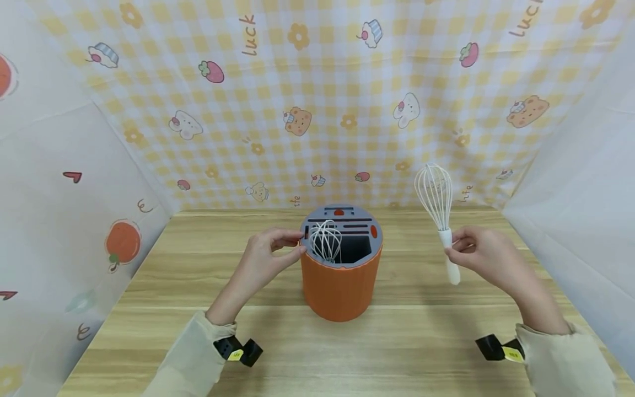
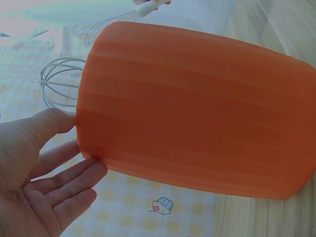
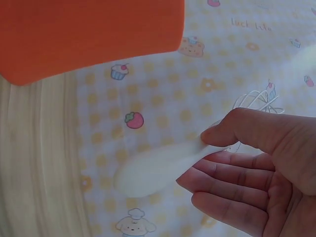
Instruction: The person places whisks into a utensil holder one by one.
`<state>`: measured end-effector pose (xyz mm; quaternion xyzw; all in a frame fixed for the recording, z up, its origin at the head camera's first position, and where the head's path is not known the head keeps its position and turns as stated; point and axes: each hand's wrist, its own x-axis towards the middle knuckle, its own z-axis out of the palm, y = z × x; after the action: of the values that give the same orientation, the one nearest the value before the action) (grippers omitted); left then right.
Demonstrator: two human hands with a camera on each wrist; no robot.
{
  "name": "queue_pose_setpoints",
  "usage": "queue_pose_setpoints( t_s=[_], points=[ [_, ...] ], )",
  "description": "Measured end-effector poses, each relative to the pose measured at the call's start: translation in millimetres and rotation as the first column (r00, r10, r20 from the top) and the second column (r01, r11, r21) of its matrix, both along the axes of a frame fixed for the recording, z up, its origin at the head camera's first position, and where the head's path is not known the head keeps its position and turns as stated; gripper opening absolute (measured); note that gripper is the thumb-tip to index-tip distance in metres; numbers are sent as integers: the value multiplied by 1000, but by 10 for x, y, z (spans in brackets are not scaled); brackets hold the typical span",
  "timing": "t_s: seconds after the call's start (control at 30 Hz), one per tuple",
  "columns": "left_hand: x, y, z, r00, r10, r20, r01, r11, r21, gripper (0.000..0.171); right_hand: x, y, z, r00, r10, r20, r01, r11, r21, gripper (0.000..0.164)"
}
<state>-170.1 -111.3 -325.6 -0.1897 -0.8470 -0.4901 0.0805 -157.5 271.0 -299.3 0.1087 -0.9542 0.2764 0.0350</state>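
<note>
An orange utensil holder with a grey slotted top stands upright on the table. One balloon whisk is in it, wire loops up, its handle hidden inside. My left hand touches the left side of the holder's rim with thumb and fingertips. In the left wrist view its other fingers are loosely extended beside the orange wall. To the right of the holder, my right hand pinches a second whisk by its white handle, between thumb and fingers. This whisk is raised, loops up, handle end down.
The holder stands on a wood-grain table. Behind it hangs a yellow checked cloth with cartoon prints, and pale cloth walls close both sides. The holder's top has a large dark opening and several narrow slots.
</note>
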Motion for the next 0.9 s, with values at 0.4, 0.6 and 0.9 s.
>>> queue_pose_setpoints(
  t_s=[0.4, 0.6, 0.9],
  points=[
    [8, 6, 8, 1000, -3, -2, 3, 1000, -17, 31, -18, -172, 92, 998, 53, -40, -54, 998, -19, 16],
    [12, 2, 7, 1000, -5, -6, 5, 1000, -11, 30, -34, -260, 155, 996, 73, -41, -75, 996, -45, 19],
    [12, 2, 3, 1000, -2, -10, 2, 1000, -10, 30, -47, -357, 236, 992, 98, -75, -103, 992, -68, 19]
  ],
)
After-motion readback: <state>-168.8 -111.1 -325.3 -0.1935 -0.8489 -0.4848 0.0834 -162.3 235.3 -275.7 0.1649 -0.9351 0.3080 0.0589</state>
